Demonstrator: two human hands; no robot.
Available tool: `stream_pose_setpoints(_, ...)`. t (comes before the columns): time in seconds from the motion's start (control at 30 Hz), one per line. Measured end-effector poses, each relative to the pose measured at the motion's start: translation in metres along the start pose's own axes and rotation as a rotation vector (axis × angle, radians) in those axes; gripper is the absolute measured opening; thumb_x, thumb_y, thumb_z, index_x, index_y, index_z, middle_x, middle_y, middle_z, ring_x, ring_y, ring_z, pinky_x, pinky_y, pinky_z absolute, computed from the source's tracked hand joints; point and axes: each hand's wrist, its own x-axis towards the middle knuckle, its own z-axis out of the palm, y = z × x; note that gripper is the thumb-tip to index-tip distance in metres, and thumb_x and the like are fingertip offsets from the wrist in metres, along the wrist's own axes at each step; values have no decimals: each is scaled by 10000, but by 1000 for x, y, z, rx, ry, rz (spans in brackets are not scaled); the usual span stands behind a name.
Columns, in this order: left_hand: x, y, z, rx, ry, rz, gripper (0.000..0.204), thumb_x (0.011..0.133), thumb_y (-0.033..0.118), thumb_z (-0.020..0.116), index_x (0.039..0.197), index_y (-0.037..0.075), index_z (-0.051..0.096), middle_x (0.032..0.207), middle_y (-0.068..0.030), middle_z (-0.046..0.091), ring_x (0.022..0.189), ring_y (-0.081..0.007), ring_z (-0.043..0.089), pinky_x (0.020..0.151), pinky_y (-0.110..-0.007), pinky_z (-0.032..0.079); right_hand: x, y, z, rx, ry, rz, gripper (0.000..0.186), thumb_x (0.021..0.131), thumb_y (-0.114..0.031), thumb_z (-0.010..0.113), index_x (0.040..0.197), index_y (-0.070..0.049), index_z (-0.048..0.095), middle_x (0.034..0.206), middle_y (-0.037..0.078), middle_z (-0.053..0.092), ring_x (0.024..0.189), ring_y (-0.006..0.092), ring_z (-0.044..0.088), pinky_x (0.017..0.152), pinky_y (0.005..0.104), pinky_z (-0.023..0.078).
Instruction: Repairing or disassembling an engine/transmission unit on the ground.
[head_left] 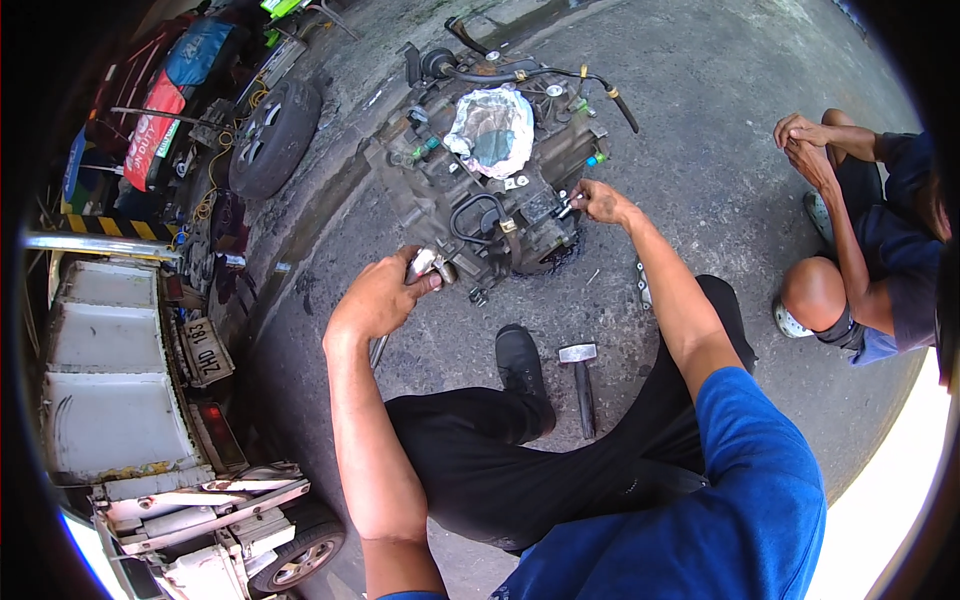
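A greasy gearbox-like metal assembly (pixel 510 165) lies on the ground before me, with a black hose and cables over it. A crinkled white and silver cover (pixel 490 132) sits on its upper side. My left hand (pixel 375 297) is closed at its near left edge on a shiny metal tool; a bright rounded end (pixel 424 264) shows past the fingers and a thin rod (pixel 379 350) below the palm. My right hand (pixel 603 203) pinches a small cylindrical metal piece (pixel 567 208) against the assembly's right side; its exact kind is too small to tell.
A short-handled sledgehammer (pixel 582 388) lies between my legs. A loose bolt (pixel 593 277) and a pale metal bracket (pixel 643 286) are on the concrete. Another person (pixel 850 230) crouches at right, hands together. At left are a loose wheel (pixel 275 138) and a white truck bed (pixel 110 345).
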Motion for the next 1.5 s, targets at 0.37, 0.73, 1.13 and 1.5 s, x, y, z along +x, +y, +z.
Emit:
stream_pose_setpoints(0.37,14,9,7,-154,111,-196,422,937,359,607,1040,-50,580,560,-58,497,432,-155,519,472,-343,438,-2,16,9,-52,116,-101,545,917,-494,563,889,47,627,805,230,641,794,346,627,734,442,463)
stream_pose_setpoints(0.73,7,18,13,-73,-142,-178,417,908,375,655,886,-18,519,562,-38,469,450,-136,494,425,-318,412,-1,6,-1,-155,-10,49,424,904,-415,613,951,5,638,949,226,671,951,377,638,821,443,480)
stream_pose_setpoints(1.13,54,4,142,117,-370,-45,388,901,327,626,1057,-28,618,941,-270,657,944,-378,650,817,-460,483,4,13,7,-341,-3,162,321,904,-311,641,1050,-26,623,1054,173,674,1038,308,622,847,411,464)
stream_pose_setpoints(1.5,98,34,362,70,-352,-40,438,860,77,547,1293,32,488,1152,-267,619,1103,-409,594,945,-470,477,-3,18,8,-300,75,48,478,928,-440,570,967,35,615,856,205,651,833,321,623,756,431,465)
